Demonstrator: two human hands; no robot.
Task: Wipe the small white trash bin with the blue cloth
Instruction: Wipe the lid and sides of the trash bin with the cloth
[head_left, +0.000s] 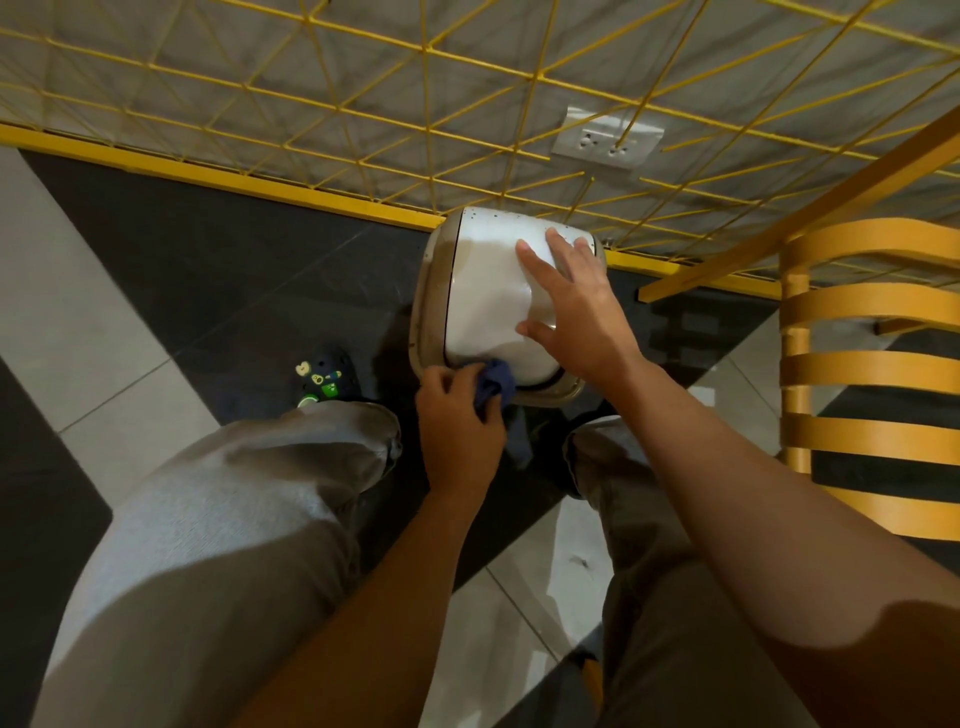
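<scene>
On the dark tiled floor (234, 270), just in front of the person's feet, stood the small white trash bin (483, 291), a rounded, glossy plastic shape with a greyish rim and dark specks along its far edge. The left hand (457, 426) clenched the blue cloth (493, 384), a soft, crumpled wad bunched in curled fingers and pressed against the bin's near lower corner. Just beyond and to the right of that grip, the right hand (576, 312) lay flat on the smooth white lid with fingers spread and straight, grasping nothing. Behind the bin, away from the grip, a yellow wire grid (363, 104) of thin crossing rods ran along a grey wall bearing a white double socket (608, 137). Well to the right of the hands stood a chair (872, 332) of curved, yellow-painted slats. Left of the cloth, a dark clog (324, 376) carried small green and white charms; no writing on them could be read. Loose grey trousers (234, 509) covered both legs.
</scene>
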